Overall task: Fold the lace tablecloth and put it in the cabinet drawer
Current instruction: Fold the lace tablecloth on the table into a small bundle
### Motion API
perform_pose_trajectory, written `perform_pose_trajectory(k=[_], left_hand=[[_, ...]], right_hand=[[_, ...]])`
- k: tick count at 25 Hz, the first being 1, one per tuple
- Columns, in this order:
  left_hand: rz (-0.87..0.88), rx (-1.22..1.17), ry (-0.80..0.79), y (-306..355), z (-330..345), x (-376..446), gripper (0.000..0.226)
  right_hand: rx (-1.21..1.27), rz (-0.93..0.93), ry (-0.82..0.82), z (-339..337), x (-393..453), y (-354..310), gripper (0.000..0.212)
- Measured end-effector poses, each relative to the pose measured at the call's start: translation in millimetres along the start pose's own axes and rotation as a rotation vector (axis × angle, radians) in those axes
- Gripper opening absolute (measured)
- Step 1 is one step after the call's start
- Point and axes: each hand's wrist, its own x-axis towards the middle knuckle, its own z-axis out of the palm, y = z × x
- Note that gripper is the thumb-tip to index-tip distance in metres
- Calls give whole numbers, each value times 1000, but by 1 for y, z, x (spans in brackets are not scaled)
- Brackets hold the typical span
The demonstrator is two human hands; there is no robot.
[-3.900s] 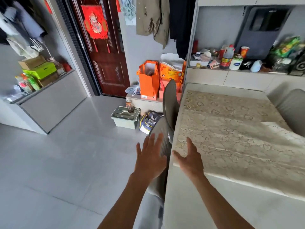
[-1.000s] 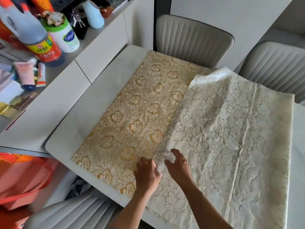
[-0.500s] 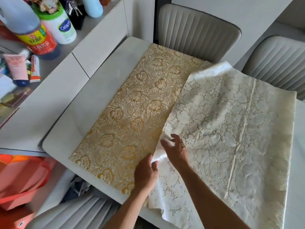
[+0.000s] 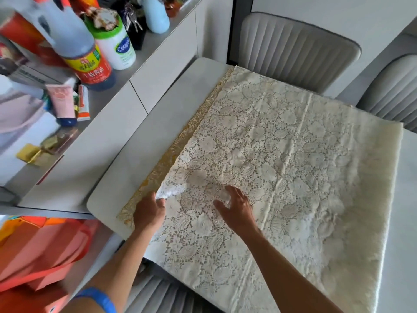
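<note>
Now the lace tablecloth (image 4: 282,159) lies spread over most of the tabletop (image 4: 135,163), a cream openwork of flowers and ribbed leaves with several pressed crease lines running lengthways through it. Its top layer is folded over, leaving only a narrow strip of golden, glossier patterned cloth exposed along the left edge. The near edge hangs over the tabletop's near side, and the right edge looks soft and thick, its detail washed out by bright light.

The left hand (image 4: 147,211) sits at the near left corner of the cloth, fingers curled onto the edge of the lace; whether they actually pinch the fabric cannot be told. The right hand (image 4: 234,206) lies on the lace just beside it, fingers spread and pressing flat. A blue wristband (image 4: 99,298) circles the left forearm, partly cut off by the bottom of the view.

Two grey ribbed chairs (image 4: 293,48) stand at the tabletop's far edge, the right one cut off by the frame, and a third ribbed seat is half hidden under the near edge. Left of the table a pale cabinet (image 4: 126,105) carries a dark sauce bottle (image 4: 83,50) with a red and yellow label, a white lotion bottle (image 4: 117,44), a pale blue rounded container (image 4: 155,14) and a pink tube (image 4: 63,102); the items further left are blurred. An orange bag (image 4: 45,247) sits at the lower left, smeared.
</note>
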Motion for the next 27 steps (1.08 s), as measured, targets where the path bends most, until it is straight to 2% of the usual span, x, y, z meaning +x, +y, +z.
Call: perform_pose_trajectory(k=[3,12,16,27], left_hand=[[51,52,77,-6,-9,17,30],[76,-30,228,-25,-23,43,22],[114,-35,223,-27,-28,40,22],[214,-96,284,-40,-33,51,16]], right_hand=[[-34,-12,16,13,0,-5,56],[-170,-34,19,44,-1,-17,56],[-331,-36,-26,53,-7,-16,56],[-322,-126,-19,68,-25,-22,52]])
